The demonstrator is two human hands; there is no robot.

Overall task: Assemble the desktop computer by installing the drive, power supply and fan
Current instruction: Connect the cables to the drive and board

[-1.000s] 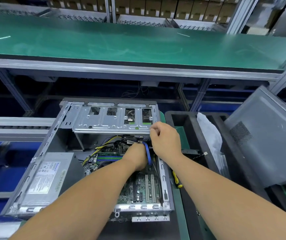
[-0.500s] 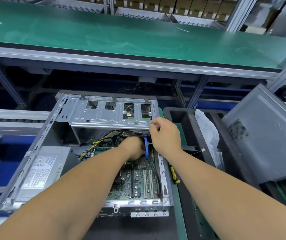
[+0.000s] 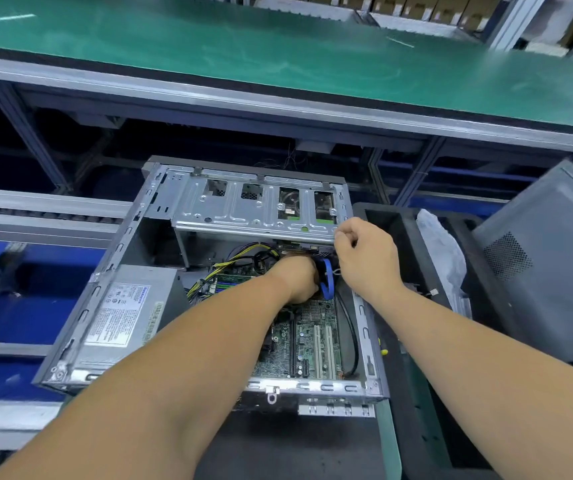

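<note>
Reaching deep into the open computer case [image 3: 112,289], the left hand [image 3: 297,278] is curled under the drive cage [image 3: 250,213], beside a blue data cable [image 3: 328,278]; whether that cable or a connector is gripped cannot be told, since the fingers are hidden. The right hand [image 3: 364,258] is clenched at the cage's right corner, its fingertips pinched near the metal edge, though what is pinched is too small to make out. A drive appears to be seated already inside the cage, visible through the right-hand cut-outs. The power supply [image 3: 129,306] is lying in the case's left bay, and the motherboard [image 3: 313,337] is exposed below the hands. No fan can be picked out.

Several faults are judged possible from here. The blue cable could be bent sharply or seated crooked if pushed blind. The yellow and black wires [image 3: 243,261] could be trapped under the cage. Skin could be cut on the sheet-metal edges, and the board could be scraped by a slipping knuckle.
</note>
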